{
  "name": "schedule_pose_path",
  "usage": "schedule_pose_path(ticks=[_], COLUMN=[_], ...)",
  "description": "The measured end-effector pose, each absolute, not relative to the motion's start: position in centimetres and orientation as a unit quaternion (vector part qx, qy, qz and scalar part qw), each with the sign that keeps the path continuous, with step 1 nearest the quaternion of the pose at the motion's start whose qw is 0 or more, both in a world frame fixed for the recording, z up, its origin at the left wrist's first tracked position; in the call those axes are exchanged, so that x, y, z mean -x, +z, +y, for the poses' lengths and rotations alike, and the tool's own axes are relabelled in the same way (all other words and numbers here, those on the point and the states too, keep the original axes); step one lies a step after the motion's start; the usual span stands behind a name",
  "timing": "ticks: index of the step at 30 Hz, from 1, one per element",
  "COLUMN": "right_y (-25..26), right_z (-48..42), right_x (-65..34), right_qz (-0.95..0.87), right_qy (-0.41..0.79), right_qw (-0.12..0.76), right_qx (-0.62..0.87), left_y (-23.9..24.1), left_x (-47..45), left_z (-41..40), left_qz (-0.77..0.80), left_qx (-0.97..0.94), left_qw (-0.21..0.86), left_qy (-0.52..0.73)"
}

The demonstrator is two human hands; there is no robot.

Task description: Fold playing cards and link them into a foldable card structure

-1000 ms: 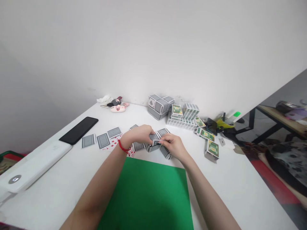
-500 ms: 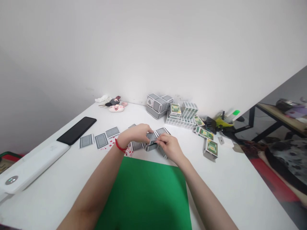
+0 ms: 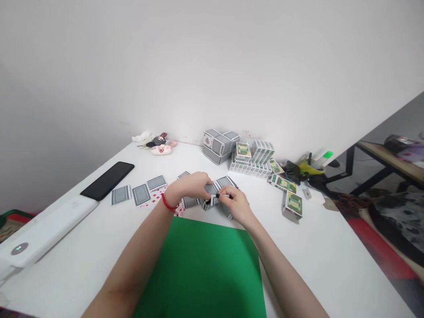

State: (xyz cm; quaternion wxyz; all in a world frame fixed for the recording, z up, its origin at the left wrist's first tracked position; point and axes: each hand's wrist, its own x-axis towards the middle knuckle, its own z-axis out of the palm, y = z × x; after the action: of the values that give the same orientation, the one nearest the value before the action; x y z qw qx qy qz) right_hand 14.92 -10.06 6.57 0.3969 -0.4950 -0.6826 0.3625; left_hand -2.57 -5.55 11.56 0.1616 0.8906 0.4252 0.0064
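Both hands work at a block built of folded playing cards (image 3: 210, 189) with grey-patterned backs, on the white table just behind the green sheet. My left hand (image 3: 194, 184), with a red cord at the wrist, curls over the block's left side and steadies it; some of its fingers are hidden. At the block's front, my right hand (image 3: 236, 204) pinches a playing card (image 3: 215, 200), its pale face with black marks turned towards me. More of the card block (image 3: 226, 181) stretches to the right behind my right hand. Loose cards (image 3: 141, 194) lie to the left, some face down, some red-faced.
A larger folded-card block (image 3: 217, 145) stands against the wall beside stacked card boxes (image 3: 251, 165). Card boxes (image 3: 293, 205) lie at right. A black phone (image 3: 107, 180) and a white device (image 3: 49, 229) are at left. The green sheet (image 3: 205, 269) covers the front.
The card at my right fingertips has turned so that its pale face with black marks shows. Both hands stay at the same block; the view has shifted slightly.
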Motion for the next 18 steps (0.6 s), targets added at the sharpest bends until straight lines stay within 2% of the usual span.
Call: schedule_pose_path(ticks=[9,13,18], right_y=[7.4,7.4,6.9], right_z=[-10.5,-10.4,-10.2], right_x=[-14.1,-14.0,-13.7], right_qz=[-0.65,-0.656,-0.676], right_qy=[0.291,0.267,0.196], right_qw=[0.333,0.301,0.301], right_qx=[0.618,0.638,0.643], left_y=[11.7,11.8,11.8], left_x=[2.7,2.7,2.8], left_z=[-5.5,-5.5,-5.5], left_qz=[0.421,0.414,0.408], left_qx=[-0.891,-0.893,-0.895], left_qw=[0.174,0.175,0.18], left_qy=[0.004,0.007,0.006])
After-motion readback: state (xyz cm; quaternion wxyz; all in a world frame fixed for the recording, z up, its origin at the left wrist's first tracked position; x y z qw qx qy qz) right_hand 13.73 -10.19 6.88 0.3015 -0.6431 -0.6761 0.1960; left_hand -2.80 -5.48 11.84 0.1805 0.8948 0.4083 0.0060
